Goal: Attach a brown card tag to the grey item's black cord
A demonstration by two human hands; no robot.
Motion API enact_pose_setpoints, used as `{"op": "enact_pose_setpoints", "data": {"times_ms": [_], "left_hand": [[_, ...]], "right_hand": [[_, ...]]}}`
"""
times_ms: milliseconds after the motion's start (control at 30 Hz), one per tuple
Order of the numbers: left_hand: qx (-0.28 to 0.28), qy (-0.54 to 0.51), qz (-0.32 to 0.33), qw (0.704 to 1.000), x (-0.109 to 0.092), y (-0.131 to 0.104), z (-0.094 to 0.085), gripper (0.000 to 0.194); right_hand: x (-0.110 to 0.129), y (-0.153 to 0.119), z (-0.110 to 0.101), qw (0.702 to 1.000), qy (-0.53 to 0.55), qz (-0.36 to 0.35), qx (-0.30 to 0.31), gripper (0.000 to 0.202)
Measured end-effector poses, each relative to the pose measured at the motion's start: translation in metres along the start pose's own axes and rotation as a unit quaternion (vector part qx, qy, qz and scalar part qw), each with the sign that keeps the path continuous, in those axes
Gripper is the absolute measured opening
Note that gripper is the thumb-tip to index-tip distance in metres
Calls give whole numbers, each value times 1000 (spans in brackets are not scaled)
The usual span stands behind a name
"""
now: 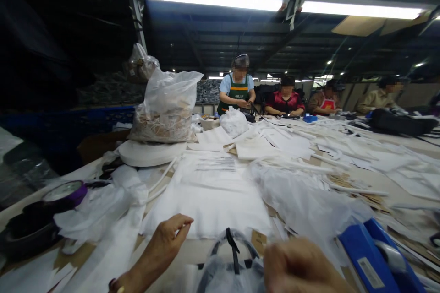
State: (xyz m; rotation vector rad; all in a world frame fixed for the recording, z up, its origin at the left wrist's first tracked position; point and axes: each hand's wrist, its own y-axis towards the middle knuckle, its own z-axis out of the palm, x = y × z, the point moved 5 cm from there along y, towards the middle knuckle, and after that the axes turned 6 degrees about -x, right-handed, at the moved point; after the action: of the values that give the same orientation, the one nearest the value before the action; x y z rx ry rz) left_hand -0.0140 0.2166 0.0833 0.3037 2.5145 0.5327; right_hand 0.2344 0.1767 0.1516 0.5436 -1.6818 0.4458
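My left hand (169,238) hangs over the near edge of a stack of white sheets (213,192), thumb and fingertips pressed together; whatever they may hold is too small to make out. At the bottom right, my right hand (299,263) is blurred, its fingers curled in, with their contents hidden. Between the two hands lies a bag in clear plastic (223,279) with dark handles and a black strap (233,247). A brown tag (258,241) sits just beside it, near my right hand.
A blue tape dispenser (367,261) stands at the lower right. A large clear sack (168,110) rests on a white roll (151,153) at the left. Crumpled plastic (302,192) and white strips cover the table. Several people work at the far side.
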Motion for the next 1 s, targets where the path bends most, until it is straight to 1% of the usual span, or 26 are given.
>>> {"op": "enact_pose_setpoints", "data": {"times_ms": [33, 67, 100, 167, 200, 233, 267, 300, 333, 400, 500, 567, 633, 700, 767, 833, 900, 967, 1000], "left_hand": [[5, 17, 7, 1000, 10, 1, 9, 26], [14, 28, 11, 999, 19, 1, 19, 28], [26, 37, 16, 999, 26, 0, 27, 30], [55, 50, 22, 997, 35, -2, 40, 37], [71, 56, 24, 996, 37, -3, 44, 39], [85, 62, 26, 994, 38, -5, 47, 41], [97, 66, 28, 993, 38, -6, 49, 42], [107, 70, 28, 991, 38, -7, 49, 43], [113, 73, 29, 990, 37, -7, 49, 42], [120, 78, 30, 989, 36, -6, 48, 41], [114, 83, 34, 989, 35, -3, 47, 37], [103, 84, 40, 990, 32, 0, 45, 33], [93, 86, 46, 991, 29, 4, 43, 32], [87, 87, 54, 991, 23, 9, 40, 34], [85, 87, 62, 991, 17, 14, 39, 38], [83, 89, 67, 990, 12, 20, 37, 37], [81, 89, 69, 990, 7, 27, 37, 34], [81, 86, 70, 991, 4, 34, 37, 33], [81, 83, 69, 991, 2, 38, 38, 36]], "right_hand": [[-13, 25, -11, 996, -86, -8, -38, 42], [-26, 49, -23, 980, -180, -14, -88, 47], [-37, 72, -27, 935, -341, -40, -83, 49], [-59, 107, -27, 906, -417, -69, -36, 28], [-69, 118, -24, 897, -435, -83, 2, 23], [-78, 127, -19, 893, -438, -93, 37, 32], [-85, 132, -14, 886, -447, -102, 68, 41], [-91, 135, -9, 879, -456, -108, 93, 44], [-95, 137, -5, 873, -462, -112, 111, 41], [-100, 137, 2, 866, -468, -117, 131, 28], [-100, 135, 8, 866, -463, -123, 142, 12], [-101, 135, 8, 873, -457, -116, 128, 10], [-101, 139, 5, 885, -448, -93, 83, 13], [-102, 144, -1, 901, -429, -62, 18, 13], [-103, 151, -9, 916, -399, -28, -44, 13], [-104, 157, -16, 929, -360, 6, -87, 18], [-105, 161, -22, 940, -322, 36, -108, 25], [-107, 162, -24, 951, -285, 60, -107, 29], [-107, 161, -25, 956, -267, 71, -100, 31]]}}
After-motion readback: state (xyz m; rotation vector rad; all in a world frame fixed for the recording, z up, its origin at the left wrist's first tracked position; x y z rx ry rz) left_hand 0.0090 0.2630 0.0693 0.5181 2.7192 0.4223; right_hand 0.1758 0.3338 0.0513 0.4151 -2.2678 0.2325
